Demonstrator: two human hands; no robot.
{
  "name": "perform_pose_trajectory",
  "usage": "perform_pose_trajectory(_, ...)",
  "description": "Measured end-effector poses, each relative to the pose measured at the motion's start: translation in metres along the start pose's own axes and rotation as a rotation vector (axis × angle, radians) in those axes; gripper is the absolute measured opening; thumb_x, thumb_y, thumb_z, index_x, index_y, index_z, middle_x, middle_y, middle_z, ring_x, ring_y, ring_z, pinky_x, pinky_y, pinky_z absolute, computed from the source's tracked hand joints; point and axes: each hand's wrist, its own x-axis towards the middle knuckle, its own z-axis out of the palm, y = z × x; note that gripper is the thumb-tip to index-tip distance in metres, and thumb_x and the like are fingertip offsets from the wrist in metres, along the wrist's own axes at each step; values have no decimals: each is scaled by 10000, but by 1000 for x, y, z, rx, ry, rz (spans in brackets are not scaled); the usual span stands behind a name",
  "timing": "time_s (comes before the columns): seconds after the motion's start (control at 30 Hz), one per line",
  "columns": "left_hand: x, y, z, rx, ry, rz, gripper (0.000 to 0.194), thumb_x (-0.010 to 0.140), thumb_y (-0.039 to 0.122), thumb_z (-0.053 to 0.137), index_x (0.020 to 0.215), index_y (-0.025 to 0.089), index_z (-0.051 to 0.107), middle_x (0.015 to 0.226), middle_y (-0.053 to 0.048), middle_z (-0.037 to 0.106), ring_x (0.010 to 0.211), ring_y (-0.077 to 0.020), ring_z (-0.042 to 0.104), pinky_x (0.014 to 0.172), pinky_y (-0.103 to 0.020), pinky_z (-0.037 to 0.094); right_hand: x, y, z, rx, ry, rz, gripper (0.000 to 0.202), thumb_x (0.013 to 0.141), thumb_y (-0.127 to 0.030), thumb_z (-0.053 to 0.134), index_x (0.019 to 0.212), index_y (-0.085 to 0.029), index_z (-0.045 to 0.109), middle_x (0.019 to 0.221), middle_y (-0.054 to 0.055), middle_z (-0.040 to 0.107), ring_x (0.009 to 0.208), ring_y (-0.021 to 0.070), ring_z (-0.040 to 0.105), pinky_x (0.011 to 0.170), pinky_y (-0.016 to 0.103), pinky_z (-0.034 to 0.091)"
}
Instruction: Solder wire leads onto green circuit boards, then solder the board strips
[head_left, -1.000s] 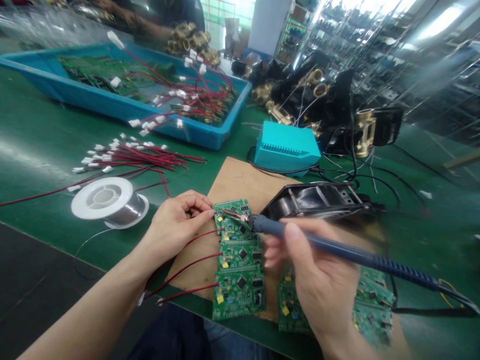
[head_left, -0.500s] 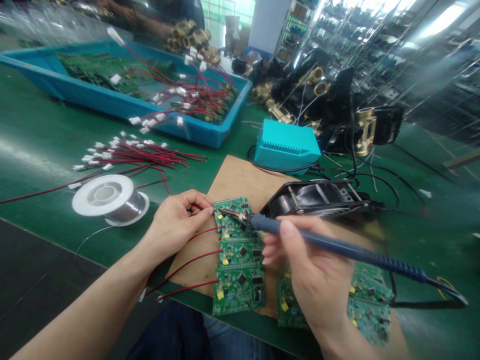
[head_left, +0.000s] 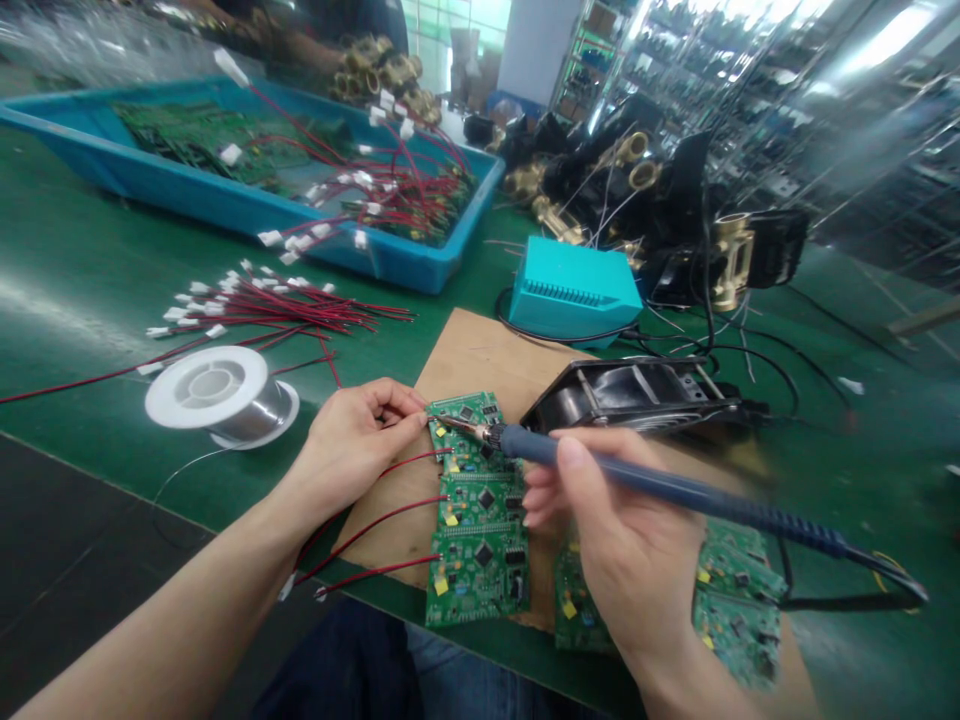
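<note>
My right hand (head_left: 622, 520) grips a blue soldering iron (head_left: 675, 485), its metal tip touching the left edge of the top green circuit board (head_left: 469, 408). At that same edge, the thumb and forefinger of my left hand (head_left: 367, 435) are pinched together on a red wire, mostly hidden by the fingers. Below lie more boards in a column, among them the lowest board (head_left: 480, 580), with red wires (head_left: 382, 573) running left from their edges. A brown board (head_left: 397, 535) lies under them.
Left of my hands stands a solder spool (head_left: 206, 390), with loose red wires (head_left: 300, 310) behind it. A blue tray (head_left: 442, 265), a turquoise box (head_left: 574, 290) and a black fan (head_left: 637, 392) stand farther back. More circuit boards (head_left: 739, 625) lie at right. A person's arm shows behind the tray.
The camera view has shifted very slightly. Both hands and the iron keep nearly the same place at the top board.
</note>
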Motion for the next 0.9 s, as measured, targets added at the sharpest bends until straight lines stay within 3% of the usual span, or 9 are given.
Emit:
perform_pose_trajectory(0.27,0,-1,1,-9,-1,1,241,646,439,664,639,198,654,909,-89,748,914,-248,678,787,-356,533,2,5,-1,1,-15,-40,143,915,-322,677,873,-186,662,623,-15,708,441,117,665,386,162,569)
perform_pose_trajectory(0.5,0,-1,1,-24,-10,5,233,649,432,663,631,200,650,905,-88,743,909,-245,671,776,-356,530,0,-5,-8,50,6,-89,73,947,-257,647,930,-187,656,662,-16,724,490,143,696,439,237,617)
perform_pose_trajectory(0.9,0,0,1,-15,19,96,272,653,470,668,615,203,636,898,-90,741,887,-221,676,737,-305,534,5,-20,-21,160,113,-258,58,938,-220,640,925,-198,692,685,-11,729,491,159,687,413,272,589)
